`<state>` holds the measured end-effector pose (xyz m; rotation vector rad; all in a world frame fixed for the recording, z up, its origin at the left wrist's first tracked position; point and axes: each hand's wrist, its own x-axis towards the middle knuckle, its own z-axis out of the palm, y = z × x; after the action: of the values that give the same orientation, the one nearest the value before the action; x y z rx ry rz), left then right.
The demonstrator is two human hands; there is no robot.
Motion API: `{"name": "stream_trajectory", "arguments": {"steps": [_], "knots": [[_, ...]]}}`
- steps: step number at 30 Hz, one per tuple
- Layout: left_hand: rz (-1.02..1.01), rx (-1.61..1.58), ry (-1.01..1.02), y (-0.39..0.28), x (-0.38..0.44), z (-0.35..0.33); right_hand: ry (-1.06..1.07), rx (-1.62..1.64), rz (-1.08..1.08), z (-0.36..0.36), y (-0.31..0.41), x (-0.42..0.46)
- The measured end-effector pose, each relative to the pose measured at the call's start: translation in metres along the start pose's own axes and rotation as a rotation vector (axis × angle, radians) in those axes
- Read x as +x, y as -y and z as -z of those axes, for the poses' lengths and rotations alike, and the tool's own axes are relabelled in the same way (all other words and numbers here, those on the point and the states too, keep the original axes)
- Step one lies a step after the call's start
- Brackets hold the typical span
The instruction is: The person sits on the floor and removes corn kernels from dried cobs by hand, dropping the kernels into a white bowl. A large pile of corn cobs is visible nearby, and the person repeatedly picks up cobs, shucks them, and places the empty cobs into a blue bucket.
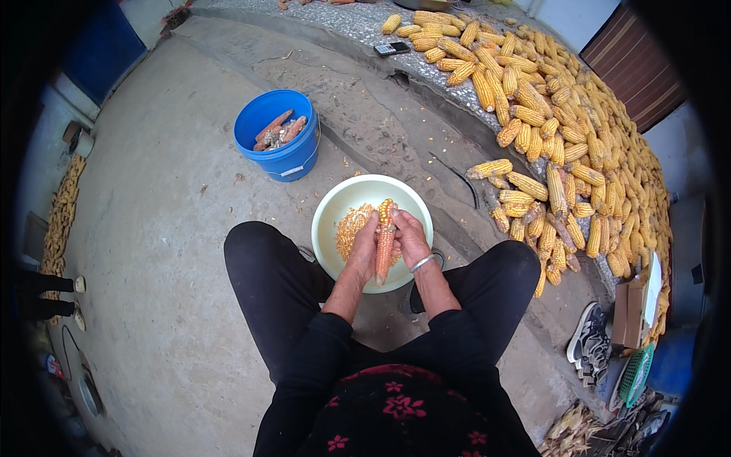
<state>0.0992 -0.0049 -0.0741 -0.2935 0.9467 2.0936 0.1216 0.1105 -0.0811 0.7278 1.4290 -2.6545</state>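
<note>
Between my two hands is a corn cob (385, 245), mostly stripped to its reddish core, with yellow kernels left at its far end. My left hand (364, 243) grips it from the left, thumb up near the kernels. From the right, my right hand (411, 235) closes on the same cob; a silver bangle circles that wrist. Both hands are over a pale green plastic basin (324, 214) on the floor between my feet. Loose corn kernels (349, 225) cover part of the basin's bottom; my hands hide some of them.
A blue bucket (245, 145) holding bare cobs stands beyond the basin. Unshelled corn ears (571, 131) are heaped along the raised ledge at right. A mobile phone (392, 48) lies on that ledge. Shoes (591, 343) and a cardboard box (630, 313) sit at lower right. Another person's legs (54, 296) appear far left.
</note>
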Motion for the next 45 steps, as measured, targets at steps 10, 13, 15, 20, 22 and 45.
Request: {"name": "stream_trajectory", "arguments": {"steps": [10,13,15,20,22,45], "knots": [[-0.063,-0.066,0.006,0.006,0.003,-0.002,0.023,0.061,0.011,0.008,-0.003,0.005],[0.026,-0.124,-0.02,0.0,-0.002,-0.006,-0.04,-0.01,-0.002,-0.003,-0.004,0.003],[-0.005,-0.004,-0.044,0.001,-0.002,-0.001,-0.025,-0.068,-0.017,-0.005,-0.005,0.001],[-0.168,0.225,-0.044,0.015,0.011,0.011,0.026,-0.053,-0.009,0.006,-0.008,0.005],[-0.094,0.02,-0.033,0.011,0.008,0.005,0.004,-0.018,-0.017,0.002,-0.003,0.003],[-0.09,-0.022,-0.061,0.007,0.005,0.004,0.113,0.017,-0.014,0.007,-0.002,0.002]]}}
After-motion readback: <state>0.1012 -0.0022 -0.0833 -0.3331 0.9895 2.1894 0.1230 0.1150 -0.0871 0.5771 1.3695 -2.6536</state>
